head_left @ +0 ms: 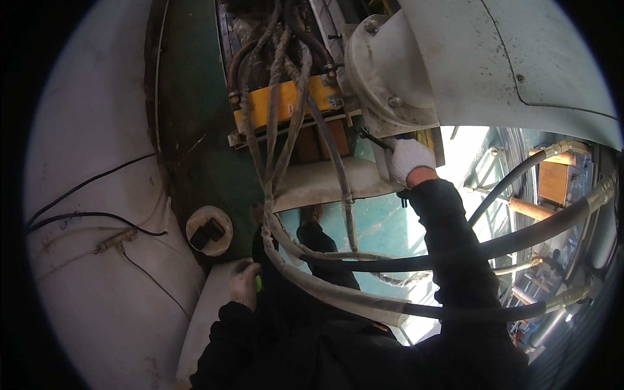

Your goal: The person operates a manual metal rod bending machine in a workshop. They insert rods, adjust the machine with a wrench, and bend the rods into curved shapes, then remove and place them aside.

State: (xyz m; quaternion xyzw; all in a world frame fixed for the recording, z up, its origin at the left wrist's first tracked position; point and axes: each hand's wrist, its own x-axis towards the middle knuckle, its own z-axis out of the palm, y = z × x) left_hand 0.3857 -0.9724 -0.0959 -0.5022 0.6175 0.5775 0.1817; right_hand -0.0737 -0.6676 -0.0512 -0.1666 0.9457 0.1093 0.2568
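Left hand [245, 285] closed on small green item [258, 283]; right hand [410, 159] grips wrench [375, 140] at flange [377, 84].

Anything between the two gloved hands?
Yes. In the head view, a bundle of wrapped hoses hangs between the left hand and the right hand, which holds a wrench at the grey flange.

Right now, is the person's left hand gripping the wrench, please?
No, the right hand holds the wrench at the flange; the left hand rests low.
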